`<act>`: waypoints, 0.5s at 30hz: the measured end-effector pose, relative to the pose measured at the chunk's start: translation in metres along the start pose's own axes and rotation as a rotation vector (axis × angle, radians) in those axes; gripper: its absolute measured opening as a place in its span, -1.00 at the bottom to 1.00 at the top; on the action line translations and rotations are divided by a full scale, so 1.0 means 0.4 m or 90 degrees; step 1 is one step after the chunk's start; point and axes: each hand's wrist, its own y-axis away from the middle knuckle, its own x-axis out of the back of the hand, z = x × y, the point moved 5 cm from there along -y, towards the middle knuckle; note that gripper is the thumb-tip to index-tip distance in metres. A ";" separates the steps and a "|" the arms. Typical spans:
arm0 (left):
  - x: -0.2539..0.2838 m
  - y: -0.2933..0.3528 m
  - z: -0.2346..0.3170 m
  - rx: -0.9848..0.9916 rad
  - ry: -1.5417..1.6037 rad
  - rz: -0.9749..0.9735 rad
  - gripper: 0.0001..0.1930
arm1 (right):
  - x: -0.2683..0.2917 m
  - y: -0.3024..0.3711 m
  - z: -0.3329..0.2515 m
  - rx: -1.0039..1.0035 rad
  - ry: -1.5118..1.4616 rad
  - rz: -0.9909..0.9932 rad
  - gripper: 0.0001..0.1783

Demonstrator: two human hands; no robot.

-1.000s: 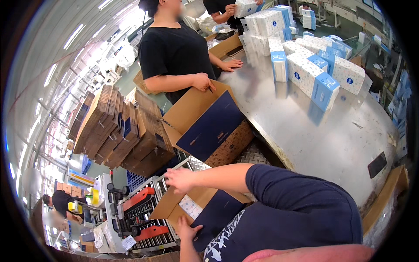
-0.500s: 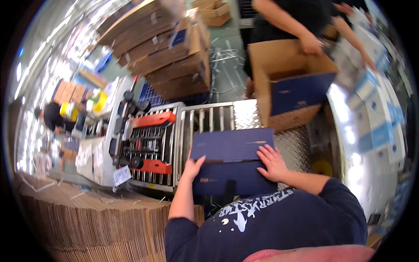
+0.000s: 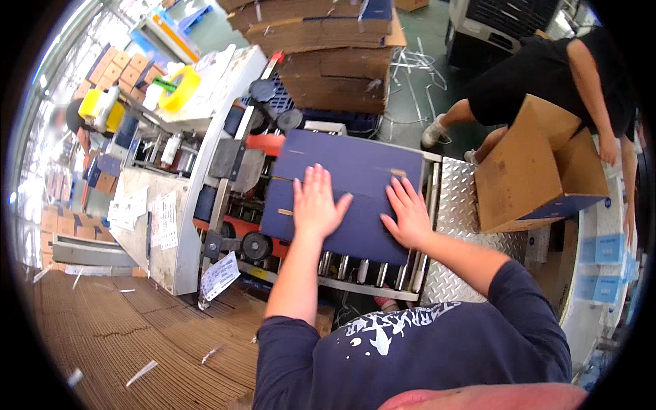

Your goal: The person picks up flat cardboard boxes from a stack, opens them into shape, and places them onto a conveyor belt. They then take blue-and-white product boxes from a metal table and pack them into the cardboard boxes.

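Observation:
A dark blue cardboard box lies on the metal roller conveyor, its top flaps folded down with a seam running across. My left hand rests flat on the middle of the top, fingers stretched out. Over the right part of the same box my right hand lies with its fingers spread. The left end of the box reaches the orange-red guides and black wheels of a carton sealing machine.
Right of the rollers, a co-worker stands by an open brown-and-blue carton on a diamond-plate metal surface. Stacked flat cardboard fills the lower left. Bundled cardboard stands behind the conveyor. White-and-blue boxes line the right side.
The blue box has moved left from the plate edge to the sealer, turning slightly. My left hand has gone from its side edge onto its top. The co-worker's open carton now sits farther right.

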 end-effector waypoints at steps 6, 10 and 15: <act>0.021 -0.038 -0.220 0.024 0.117 0.116 -0.51 | -0.071 -0.170 -0.112 0.044 -0.013 -0.011 -0.27; 0.005 -0.035 -0.262 0.139 0.045 0.075 -0.46 | -0.109 -0.233 -0.215 0.074 -0.027 -0.043 -0.20; 0.011 0.035 -0.044 0.162 0.020 0.005 -0.21 | -0.137 -0.277 -0.151 0.213 -0.498 -0.048 -0.43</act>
